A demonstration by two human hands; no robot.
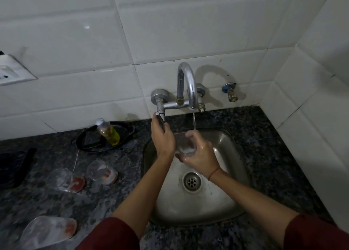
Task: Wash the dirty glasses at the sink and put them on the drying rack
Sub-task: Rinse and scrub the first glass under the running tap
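Observation:
My right hand (200,155) grips a clear glass (184,145) over the steel sink (234,155), right under the spout. A thin stream of water (194,122) runs from the curved tap (187,83) onto my fingers and the glass. My left hand (162,136) reaches up and holds the tap's left lever handle (160,115). Three clear glasses with reddish residue stand on the dark granite counter to the left: one (102,171) near the sink, one (64,179) further left, one (49,231) at the front edge.
A soap bottle (108,131) lies tilted in a black pan (105,136) behind the glasses. A dark object (17,166) sits at the far left. White tiled walls close the back and right. A small valve (231,93) sticks out right of the tap.

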